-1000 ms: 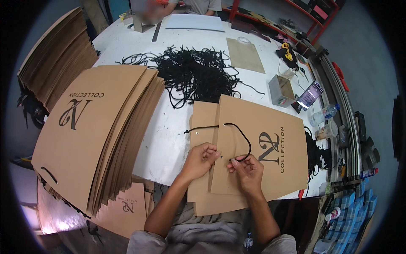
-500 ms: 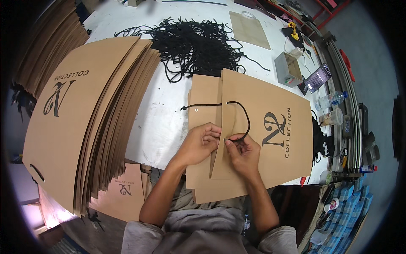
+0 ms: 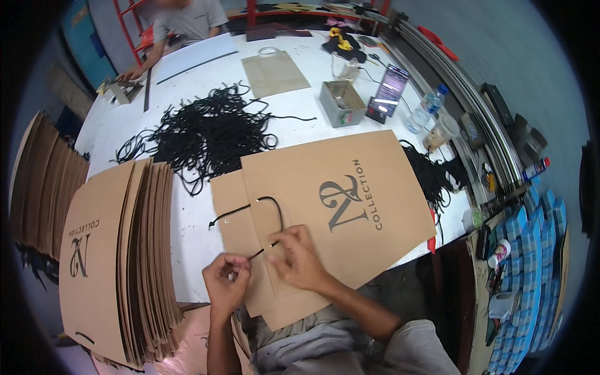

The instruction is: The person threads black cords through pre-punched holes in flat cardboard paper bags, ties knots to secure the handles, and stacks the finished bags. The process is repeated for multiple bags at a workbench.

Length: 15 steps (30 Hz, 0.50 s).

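A brown paper bag [image 3: 300, 181] with dark print lies flat on top of other bags, over the table's front edge. A black cord [image 3: 279, 215] makes a loop through two holes near its top edge, with one knotted end lying to the left. My left hand [image 3: 226, 282] pinches the cord's other end just left of the bag's edge. Over the bag, my right hand [image 3: 301, 259] is beside the lower hole, its thumb and forefinger apart around the cord there, touching the paper.
A pile of black cords [image 3: 203, 131] lies beyond the bags. Stacked brown bags [image 3: 147, 250] stand at left. A metal box [image 3: 342, 103], a phone [image 3: 392, 90], a water bottle [image 3: 426, 109] and a plastic cup [image 3: 441, 132] are at right. Another person [image 3: 187, 22] sits across the table.
The view has swung, bringing the far side of the table and another person into sight. My left hand now draws the cord's end out leftward; my right fingers have loosened from the cord.
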Each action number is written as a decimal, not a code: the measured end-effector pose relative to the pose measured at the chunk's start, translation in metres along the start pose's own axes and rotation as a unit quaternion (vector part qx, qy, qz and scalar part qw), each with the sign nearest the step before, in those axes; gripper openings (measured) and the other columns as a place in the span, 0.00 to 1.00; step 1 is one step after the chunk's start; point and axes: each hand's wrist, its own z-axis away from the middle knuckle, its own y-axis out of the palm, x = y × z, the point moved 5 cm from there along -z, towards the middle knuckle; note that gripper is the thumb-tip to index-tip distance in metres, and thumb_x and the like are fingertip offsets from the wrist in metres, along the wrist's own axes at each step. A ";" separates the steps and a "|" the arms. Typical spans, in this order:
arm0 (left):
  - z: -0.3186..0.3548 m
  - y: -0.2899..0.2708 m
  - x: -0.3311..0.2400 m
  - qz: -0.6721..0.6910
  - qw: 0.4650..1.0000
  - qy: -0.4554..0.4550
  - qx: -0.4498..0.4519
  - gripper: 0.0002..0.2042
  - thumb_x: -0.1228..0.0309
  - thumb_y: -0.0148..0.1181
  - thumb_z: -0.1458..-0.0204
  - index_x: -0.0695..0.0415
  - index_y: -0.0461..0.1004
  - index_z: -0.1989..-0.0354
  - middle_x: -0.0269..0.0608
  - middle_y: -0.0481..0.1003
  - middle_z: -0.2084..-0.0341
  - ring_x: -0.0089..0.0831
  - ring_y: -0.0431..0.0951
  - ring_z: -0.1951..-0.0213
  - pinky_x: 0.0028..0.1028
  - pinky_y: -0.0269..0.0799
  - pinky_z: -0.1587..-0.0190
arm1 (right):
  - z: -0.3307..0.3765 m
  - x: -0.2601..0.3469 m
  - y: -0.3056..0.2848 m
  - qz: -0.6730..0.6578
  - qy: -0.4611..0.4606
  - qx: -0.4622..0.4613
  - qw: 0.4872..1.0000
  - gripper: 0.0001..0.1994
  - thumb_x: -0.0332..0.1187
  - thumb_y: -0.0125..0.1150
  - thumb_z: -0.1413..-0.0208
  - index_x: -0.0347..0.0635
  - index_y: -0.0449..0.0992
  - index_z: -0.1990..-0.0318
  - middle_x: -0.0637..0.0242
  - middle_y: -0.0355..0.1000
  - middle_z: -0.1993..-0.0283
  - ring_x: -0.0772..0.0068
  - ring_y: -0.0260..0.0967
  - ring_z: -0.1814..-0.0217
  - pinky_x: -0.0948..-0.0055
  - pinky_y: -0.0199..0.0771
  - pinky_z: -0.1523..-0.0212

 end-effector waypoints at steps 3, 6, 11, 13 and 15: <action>0.022 0.020 -0.023 0.121 0.990 0.047 0.054 0.04 0.83 0.64 0.45 0.64 0.76 0.64 0.42 0.80 0.70 0.25 0.80 0.68 0.26 0.78 0.60 | 0.010 0.005 0.003 -0.129 -0.063 0.037 0.989 0.09 0.22 0.68 0.45 0.38 0.84 0.56 0.62 0.61 0.54 0.72 0.63 0.60 0.73 0.69 0.60; 0.022 0.021 -0.026 0.116 0.983 -0.062 0.128 0.22 0.60 0.62 0.38 0.69 0.74 0.47 0.44 0.81 0.70 0.25 0.80 0.68 0.26 0.78 0.61 | 0.019 -0.003 -0.008 -0.151 0.020 0.053 0.987 0.08 0.21 0.68 0.45 0.41 0.87 0.59 0.64 0.61 0.56 0.71 0.62 0.60 0.73 0.67 0.61; 0.017 0.044 0.022 0.179 0.950 -0.178 0.183 0.36 0.42 0.49 0.34 0.65 0.68 0.32 0.37 0.81 0.69 0.20 0.80 0.65 0.21 0.76 0.63 | 0.040 0.042 -0.024 -0.127 -0.091 0.065 0.986 0.11 0.20 0.70 0.48 0.37 0.85 0.57 0.60 0.64 0.56 0.66 0.66 0.57 0.69 0.71 0.58; 0.019 0.044 0.015 0.188 0.945 -0.198 0.182 0.27 0.53 0.53 0.31 0.66 0.71 0.36 0.37 0.81 0.68 0.21 0.79 0.66 0.21 0.75 0.64 | 0.055 0.058 -0.025 -0.169 -0.113 0.092 0.975 0.09 0.18 0.70 0.48 0.34 0.85 0.59 0.56 0.66 0.54 0.60 0.69 0.53 0.65 0.74 0.53; 0.019 0.049 0.011 0.196 0.946 -0.188 0.178 0.22 0.62 0.56 0.31 0.67 0.72 0.37 0.37 0.80 0.69 0.21 0.80 0.66 0.21 0.75 0.64 | 0.055 0.062 -0.031 -0.189 -0.126 0.096 0.969 0.11 0.14 0.68 0.51 0.32 0.84 0.58 0.55 0.67 0.55 0.58 0.70 0.53 0.62 0.77 0.54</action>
